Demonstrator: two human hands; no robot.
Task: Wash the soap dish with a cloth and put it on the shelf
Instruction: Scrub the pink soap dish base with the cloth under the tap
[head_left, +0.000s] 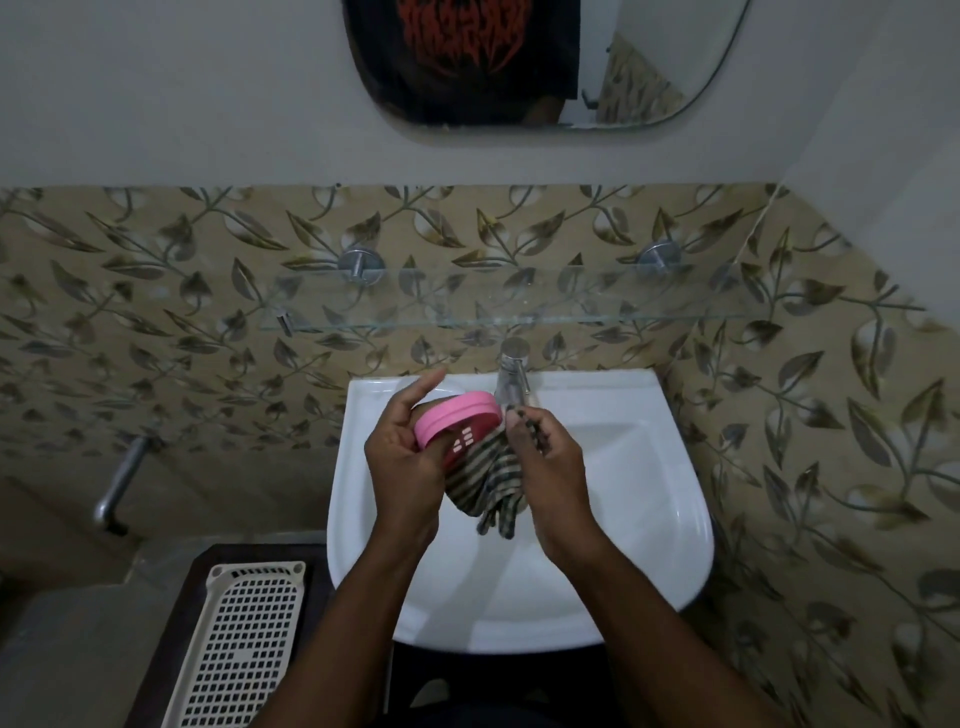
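Observation:
Over the white sink (649, 499) my left hand (402, 467) holds a pink soap dish (457, 418), tilted on its edge so its slotted inside faces right. My right hand (548, 465) grips a striped cloth (488, 480) and presses it against the open side of the dish. The loose end of the cloth hangs down over the basin. A glass shelf (519, 304) is fixed to the tiled wall above the sink, with nothing on it.
A chrome tap (513, 371) stands at the back of the sink, just behind my hands. A cream perforated plastic tray (244, 644) lies at lower left. A metal pipe (120, 480) juts from the left wall. A mirror (545, 62) hangs above.

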